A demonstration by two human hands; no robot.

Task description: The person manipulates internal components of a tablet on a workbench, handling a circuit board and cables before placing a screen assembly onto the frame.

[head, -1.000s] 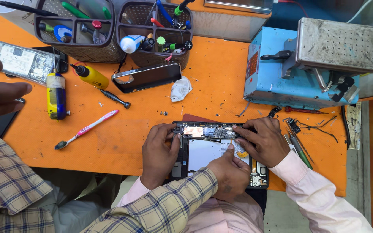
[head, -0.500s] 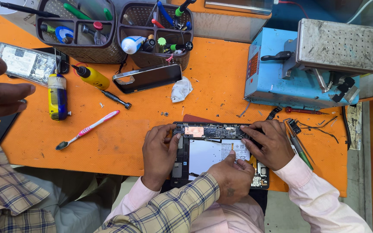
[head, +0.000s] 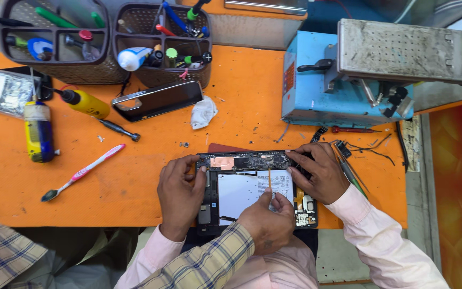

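An opened tablet (head: 247,187) with its back cover off lies at the near edge of the orange mat, showing a white battery and a circuit board. My left hand (head: 180,192), in a pink sleeve, grips the tablet's left edge. My right hand (head: 319,171) holds its upper right corner, fingers on the board. Between them a co-worker's hand (head: 266,219) in a plaid sleeve holds a thin orange stick (head: 269,177) upright against the battery.
A blue machine (head: 343,85) with a metal plate stands at the back right. Two dark tool baskets (head: 108,69) sit at the back left. A phone (head: 159,99), screwdriver (head: 116,128), pink toothbrush (head: 81,172), yellow bottles (head: 38,131) and crumpled tissue (head: 203,112) lie on the mat (head: 135,192).
The co-worker's hand has shifted slightly left with the stick on the battery. The other hand at the left edge has mostly left the view. My hands stay on the tablet.
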